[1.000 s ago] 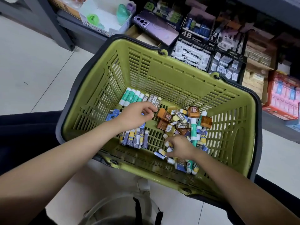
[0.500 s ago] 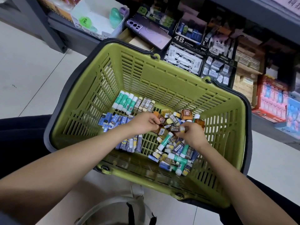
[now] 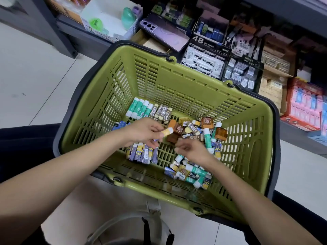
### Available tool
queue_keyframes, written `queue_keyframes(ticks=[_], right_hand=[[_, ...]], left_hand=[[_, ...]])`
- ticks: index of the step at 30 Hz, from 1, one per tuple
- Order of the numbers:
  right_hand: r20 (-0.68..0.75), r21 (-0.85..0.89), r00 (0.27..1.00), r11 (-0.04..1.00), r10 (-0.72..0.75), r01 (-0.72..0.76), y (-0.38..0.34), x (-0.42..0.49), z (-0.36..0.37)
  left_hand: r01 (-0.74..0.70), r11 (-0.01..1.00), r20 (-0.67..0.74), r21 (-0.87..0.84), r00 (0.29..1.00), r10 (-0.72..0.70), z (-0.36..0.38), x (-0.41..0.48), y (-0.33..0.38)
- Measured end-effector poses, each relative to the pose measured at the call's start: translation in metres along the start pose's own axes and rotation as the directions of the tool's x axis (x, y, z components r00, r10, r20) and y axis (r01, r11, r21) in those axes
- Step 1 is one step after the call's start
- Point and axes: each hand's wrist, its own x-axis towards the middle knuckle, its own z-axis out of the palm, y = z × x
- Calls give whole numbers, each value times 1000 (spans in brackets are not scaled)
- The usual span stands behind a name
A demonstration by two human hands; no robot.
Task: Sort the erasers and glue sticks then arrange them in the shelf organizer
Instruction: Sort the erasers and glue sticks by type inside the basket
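**Sorting in the green basket (image 3: 177,82), which is sitting just near of the shelf organizer (image 3: 199,39).** The left hand (image 3: 143,131) is pinching a small yellow eraser (image 3: 167,132) between thumb and fingertips, just above the basket's slotted bottom; the right hand (image 3: 192,151) is hovering over the mixed pile (image 3: 203,137) at the right, fingers loosely curled, with nothing showing in them. Sorted rows are lying at the left: green glue sticks (image 3: 139,110) and 2B erasers (image 3: 161,113) side by side against the far wall; purple-and-yellow pieces (image 3: 143,153) nearer, partly under the left wrist.

The step in hand appears to be carrying the pinched eraser to a group of its own kind; no matching yellow row is plainly showing, so a bare patch between the rows is probably serving best.

Doing it well is calling for:
- laying the piece parallel to its neighbours, touching but not overlapping;
- lowering rather than dropping, since the slots may be catching small ends;
- holding the wrist high, clear of the purple row;
- taking one piece at a time from the top of the pile with the right hand.
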Motion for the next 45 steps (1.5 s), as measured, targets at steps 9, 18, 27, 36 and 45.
queue_keyframes(ticks=[9,18,27,36,45], right_hand=[[437,-707,897,641,62,300,12,25,42],[567,-702,773,658,285,272,-7,37,40],[623,-671,630,731,464,124,-3,37,33],[517,-445,841,889,157,108,15,15,15],[217,620,973,759,77,-199,-6,-1,-51]], left_hand=[[-62,932,-138,-356,990,13,-31,-15,2],[-76,929,-158,-361,987,19,-31,-12,6],[-72,939,-155,-337,988,20,-30,-12,6],[-33,952,-135,-304,991,-8,-25,-8,7],[101,821,-29,-562,990,-141,-7,9,13]])
